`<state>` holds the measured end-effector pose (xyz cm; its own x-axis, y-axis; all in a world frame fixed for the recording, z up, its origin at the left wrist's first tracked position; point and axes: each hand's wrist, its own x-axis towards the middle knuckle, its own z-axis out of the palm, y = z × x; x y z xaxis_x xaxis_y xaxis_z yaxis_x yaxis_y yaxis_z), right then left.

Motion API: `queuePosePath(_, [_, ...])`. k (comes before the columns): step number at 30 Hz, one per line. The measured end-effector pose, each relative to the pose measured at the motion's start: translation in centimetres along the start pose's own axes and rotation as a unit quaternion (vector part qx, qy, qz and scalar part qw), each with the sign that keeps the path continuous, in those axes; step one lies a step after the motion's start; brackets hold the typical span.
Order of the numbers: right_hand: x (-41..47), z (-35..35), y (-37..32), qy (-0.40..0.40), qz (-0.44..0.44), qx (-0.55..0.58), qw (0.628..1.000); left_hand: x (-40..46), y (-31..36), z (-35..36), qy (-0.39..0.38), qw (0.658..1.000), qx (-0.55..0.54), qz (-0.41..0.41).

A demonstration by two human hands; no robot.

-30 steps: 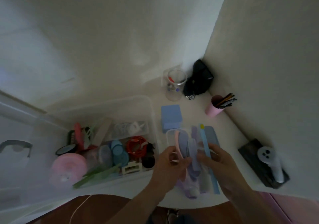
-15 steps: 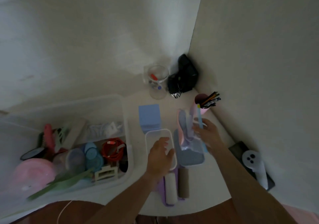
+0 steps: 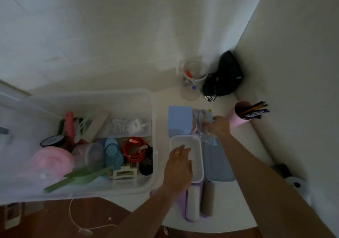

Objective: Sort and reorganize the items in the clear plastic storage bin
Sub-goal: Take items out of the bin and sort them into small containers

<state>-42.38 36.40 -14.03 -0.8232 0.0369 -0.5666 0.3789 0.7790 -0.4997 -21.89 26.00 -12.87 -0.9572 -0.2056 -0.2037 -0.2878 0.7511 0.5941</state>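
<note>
A pale, round-edged bench (image 3: 229, 217) fills the lower middle of the frame, pushed into a corner of plain off-white walls, with dark brown floor along the bottom edge. The clear plastic storage bin (image 3: 152, 127) sits at centre left, crowded with a coiled red cable (image 3: 134, 148), a pink roll (image 3: 52, 161) and blue lids; its left end blurs out of frame. The left hand (image 3: 178, 168) lies flat, fingers straight, on a small white tray (image 3: 199, 157). The right hand (image 3: 218, 127), at centre right, grips a crinkled clear bag of thin sticks (image 3: 202, 120), motion-blurred. A pink cup (image 3: 235, 117) holds pens.
</note>
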Motion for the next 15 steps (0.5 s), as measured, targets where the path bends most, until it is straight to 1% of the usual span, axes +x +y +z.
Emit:
queuePosePath(2, [-1.1, -0.9, -0.2, 0.02, -0.023, -0.018, 0.999, -0.2, 0.6, -0.6, -0.009, 1.0, -0.004, 0.01])
queuePosePath(4, [-3.0, -1.6, -0.1, 0.047, -0.048, -0.009, 0.998, -0.8, 1.3, -2.0, -0.017, 1.0, -0.018, 0.014])
queuePosePath(7, [-8.0, -2.6, -0.5, 0.11, -0.097, 0.046, 0.988, -2.2, 3.1, -5.5, -0.024, 0.997, -0.045, 0.065])
queuePosePath(9, [-13.0, -2.6, -1.9, 0.112, -0.135, 0.102, 0.979, -3.5, 3.1, -8.5, -0.013, 0.993, -0.068, 0.096])
queuePosePath(11, [-18.3, -2.2, -4.2, 0.094, -0.181, 0.139, 0.969, -4.5, 1.9, -12.0, 0.03, 0.992, -0.068, 0.106])
queuePosePath(13, [-22.6, -0.2, -6.4, 0.071, -0.224, 0.165, 0.958, -5.7, -1.0, -15.2, 0.08, 0.991, -0.034, 0.1])
queuePosePath(15, [-25.3, 3.1, -8.0, 0.059, -0.271, 0.163, 0.947, -6.7, -5.5, -17.6, 0.12, 0.987, 0.068, 0.082])
